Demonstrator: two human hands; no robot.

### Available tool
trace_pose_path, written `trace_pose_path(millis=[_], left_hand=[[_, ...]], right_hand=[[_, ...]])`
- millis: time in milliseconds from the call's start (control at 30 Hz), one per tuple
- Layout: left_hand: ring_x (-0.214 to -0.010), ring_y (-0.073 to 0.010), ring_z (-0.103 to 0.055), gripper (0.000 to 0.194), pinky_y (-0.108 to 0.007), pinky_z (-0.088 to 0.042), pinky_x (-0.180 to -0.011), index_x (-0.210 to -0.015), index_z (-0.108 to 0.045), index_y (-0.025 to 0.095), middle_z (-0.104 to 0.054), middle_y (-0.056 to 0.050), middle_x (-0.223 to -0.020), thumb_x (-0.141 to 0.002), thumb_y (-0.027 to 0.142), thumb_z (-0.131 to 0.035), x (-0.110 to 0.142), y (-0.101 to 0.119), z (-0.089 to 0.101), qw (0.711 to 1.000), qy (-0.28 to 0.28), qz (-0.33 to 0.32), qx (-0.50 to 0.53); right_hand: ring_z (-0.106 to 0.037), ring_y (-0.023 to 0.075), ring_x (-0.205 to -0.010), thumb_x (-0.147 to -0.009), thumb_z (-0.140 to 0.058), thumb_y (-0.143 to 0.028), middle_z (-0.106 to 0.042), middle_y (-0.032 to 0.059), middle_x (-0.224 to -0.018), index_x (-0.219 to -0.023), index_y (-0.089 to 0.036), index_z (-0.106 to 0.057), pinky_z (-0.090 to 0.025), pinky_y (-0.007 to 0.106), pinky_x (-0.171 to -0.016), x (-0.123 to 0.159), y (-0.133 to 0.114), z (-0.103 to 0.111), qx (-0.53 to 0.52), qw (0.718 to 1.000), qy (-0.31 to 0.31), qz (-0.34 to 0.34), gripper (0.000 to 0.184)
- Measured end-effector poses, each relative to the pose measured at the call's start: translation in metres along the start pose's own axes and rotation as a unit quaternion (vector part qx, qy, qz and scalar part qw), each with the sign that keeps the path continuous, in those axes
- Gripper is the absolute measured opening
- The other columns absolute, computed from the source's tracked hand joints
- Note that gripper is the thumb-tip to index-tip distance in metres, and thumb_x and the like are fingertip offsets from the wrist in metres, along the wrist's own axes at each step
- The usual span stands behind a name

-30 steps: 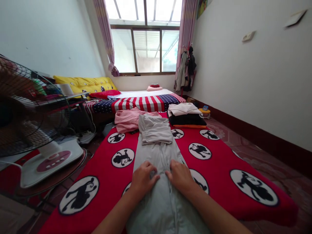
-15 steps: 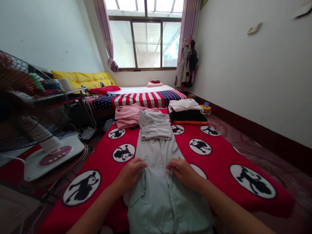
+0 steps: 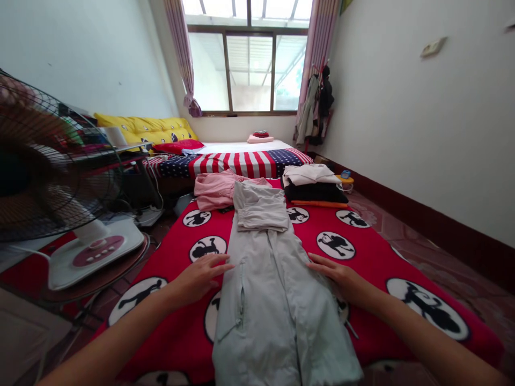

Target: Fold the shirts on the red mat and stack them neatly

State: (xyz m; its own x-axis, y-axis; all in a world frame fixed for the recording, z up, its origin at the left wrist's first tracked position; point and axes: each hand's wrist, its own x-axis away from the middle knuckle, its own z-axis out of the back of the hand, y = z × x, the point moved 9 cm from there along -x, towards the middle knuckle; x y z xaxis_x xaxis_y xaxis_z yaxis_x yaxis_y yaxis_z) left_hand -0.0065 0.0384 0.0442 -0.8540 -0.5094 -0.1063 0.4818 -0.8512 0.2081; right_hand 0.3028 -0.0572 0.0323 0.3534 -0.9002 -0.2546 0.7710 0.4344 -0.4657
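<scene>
From my remote view, a black wire-caged electric fan [image 3: 48, 161] stood far left of the long pale grey-green garment [image 3: 273, 300], which lay lengthwise on a red monkey-print blanket [image 3: 169, 241]. The left hand [image 3: 199, 279] was open and held nothing, its fingertips at the garment's left edge. A crumpled pink shirt [image 3: 215, 190] lay beyond and left of the garment, and a folded grey cloth [image 3: 260, 206] lay on its far end. The right hand [image 3: 341, 281] was equally open and empty, its fingers at the right edge. Further right and beyond sat a stack of folded white and black clothes [image 3: 314, 185].
</scene>
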Motion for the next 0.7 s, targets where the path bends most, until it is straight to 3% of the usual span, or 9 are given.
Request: trace_pose_path(millis=[133,233,367,467,567,700], left_hand=[[-0.134,-0.0300,-0.038,0.069,-0.049,-0.031,-0.110,-0.140,-0.044,0.029,-0.038,-0.011,-0.149,-0.076,0.011,-0.061,-0.004,0.009,-0.005,1.000,0.005,-0.006,0.008],[-0.138,-0.0285,-0.033,0.065,-0.048,-0.024,-0.113,-0.142,-0.040,0.032,-0.034,-0.010,-0.152,-0.082,0.020,-0.059,-0.018,0.029,-0.011,0.998,0.007,-0.036,0.042],[-0.140,-0.0296,-0.029,0.062,-0.050,-0.017,-0.115,-0.139,-0.045,0.036,-0.035,-0.006,-0.152,-0.080,0.029,-0.064,-0.038,0.052,-0.017,0.995,-0.019,-0.060,0.083],[-0.139,-0.0294,-0.033,0.053,-0.047,-0.022,-0.114,-0.132,-0.053,0.039,-0.042,-0.003,-0.147,-0.080,0.035,-0.065,-0.043,0.066,-0.012,0.988,-0.043,-0.078,0.125],[-0.132,-0.0280,-0.044,0.049,-0.041,-0.032,-0.110,-0.128,-0.058,0.036,-0.054,-0.003,-0.138,-0.079,0.031,-0.065,-0.038,0.082,0.004,0.978,-0.046,-0.091,0.180],[-0.119,-0.0254,-0.057,0.048,-0.036,-0.037,-0.107,-0.126,-0.060,0.034,-0.062,-0.003,-0.129,-0.079,0.026,-0.064,-0.018,0.123,0.031,0.957,-0.072,-0.130,0.249]], right_hand=[[-0.037,0.0205,-0.137,-0.081,-0.046,-0.002,-0.037,0.0053,-0.150,-0.138,-0.029,-0.048,-0.033,0.037,-0.111,-0.007,-0.009,0.001,0.028,0.999,0.024,0.016,0.063],[-0.028,0.0223,-0.141,-0.085,-0.052,-0.013,-0.033,0.0065,-0.152,-0.139,-0.031,-0.046,-0.026,0.045,-0.114,-0.025,-0.028,-0.013,0.027,0.999,-0.003,0.021,0.057],[-0.022,0.0191,-0.143,-0.093,-0.041,-0.020,-0.032,0.0024,-0.152,-0.134,-0.036,-0.051,-0.019,0.048,-0.116,-0.049,-0.048,-0.027,0.008,1.000,-0.022,-0.001,0.044],[-0.028,0.0196,-0.141,-0.094,-0.040,-0.024,-0.044,0.0018,-0.145,-0.124,-0.036,-0.060,-0.016,0.051,-0.115,-0.057,-0.065,-0.030,-0.026,0.999,-0.043,0.019,0.038],[-0.040,0.0212,-0.135,-0.092,-0.044,-0.027,-0.059,0.0042,-0.132,-0.116,-0.032,-0.066,-0.014,0.051,-0.115,-0.056,-0.082,-0.019,-0.071,0.996,-0.050,0.027,0.033],[-0.051,0.0231,-0.125,-0.082,-0.059,-0.025,-0.067,0.0035,-0.119,-0.113,-0.032,-0.067,-0.016,0.047,-0.115,-0.042,-0.120,-0.005,-0.097,0.989,-0.102,0.048,0.033]])
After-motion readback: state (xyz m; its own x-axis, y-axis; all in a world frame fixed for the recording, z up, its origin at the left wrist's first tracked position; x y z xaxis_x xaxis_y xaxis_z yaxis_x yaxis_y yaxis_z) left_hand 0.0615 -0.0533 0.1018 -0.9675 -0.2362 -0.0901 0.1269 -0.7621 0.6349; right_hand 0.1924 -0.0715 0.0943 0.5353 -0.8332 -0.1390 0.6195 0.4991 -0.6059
